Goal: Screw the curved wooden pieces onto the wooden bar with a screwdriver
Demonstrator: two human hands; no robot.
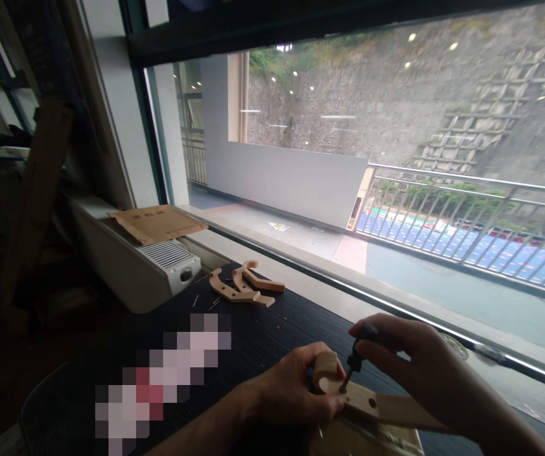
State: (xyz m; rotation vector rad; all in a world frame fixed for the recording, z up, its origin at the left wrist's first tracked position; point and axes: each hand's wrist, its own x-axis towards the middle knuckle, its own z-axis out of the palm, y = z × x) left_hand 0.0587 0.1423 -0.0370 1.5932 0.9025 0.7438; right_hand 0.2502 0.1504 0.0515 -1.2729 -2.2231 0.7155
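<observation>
Black table (263,345) spreads beyond the wooden hook (359,400), at near right. Left hand (296,386) pinches its curled end (326,363); right hand (408,354) grips the screwdriver (355,362), tip at a hole (343,391). Aligning shaft and hole, with firm pressure, should prevent slipping.

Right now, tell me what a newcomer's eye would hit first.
Probably the wide, bright glass window, upper right. Then, lower right, the left hand grips a pale, curved wooden piece while the right hand holds a black-handled screwdriver against it.
</observation>
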